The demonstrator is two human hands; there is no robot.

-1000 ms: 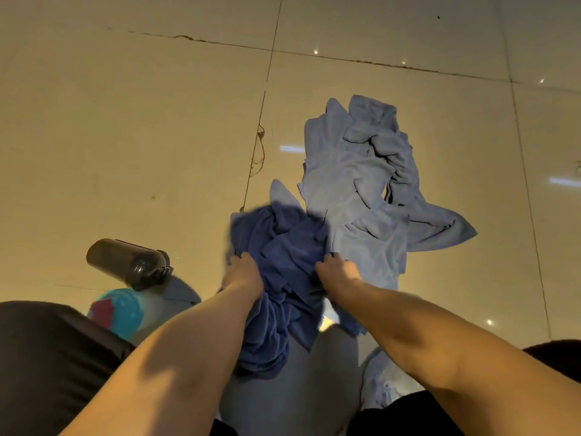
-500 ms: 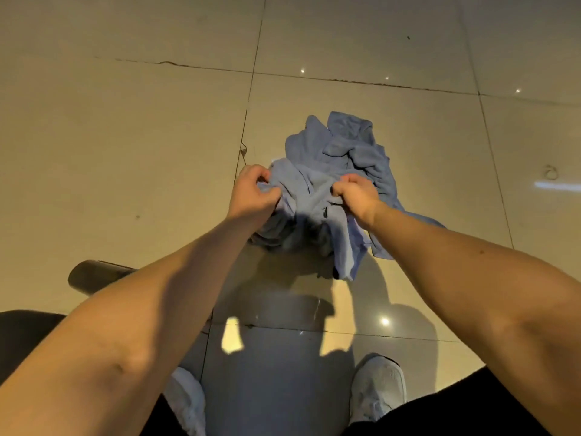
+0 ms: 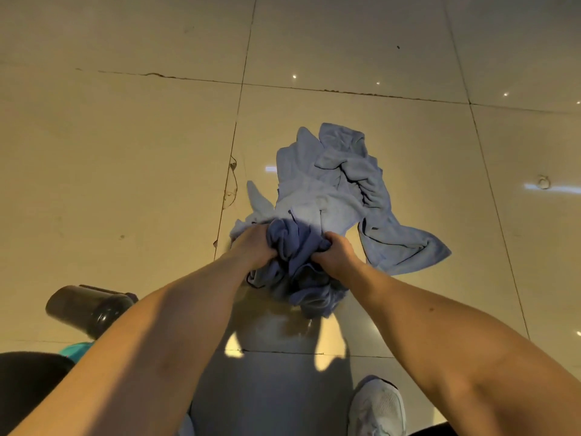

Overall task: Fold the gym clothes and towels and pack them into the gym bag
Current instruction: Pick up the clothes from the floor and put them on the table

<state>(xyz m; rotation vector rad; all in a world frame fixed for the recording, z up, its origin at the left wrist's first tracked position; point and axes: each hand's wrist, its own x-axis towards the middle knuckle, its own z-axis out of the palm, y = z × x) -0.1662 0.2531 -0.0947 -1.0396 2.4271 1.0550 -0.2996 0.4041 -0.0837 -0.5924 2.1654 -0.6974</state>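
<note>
Left hand (image 3: 256, 247) and right hand (image 3: 336, 256) clench the bunched blue cloth (image 3: 298, 247) — drawn closer together, lower than before

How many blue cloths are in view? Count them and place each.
2. The darker blue cloth is gripped by the left hand and right hand; the lighter blue cloth lies crumpled on the floor beyond. Others may hide in folds.

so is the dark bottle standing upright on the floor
No, the dark bottle lies on its side on the tiled floor.
</note>
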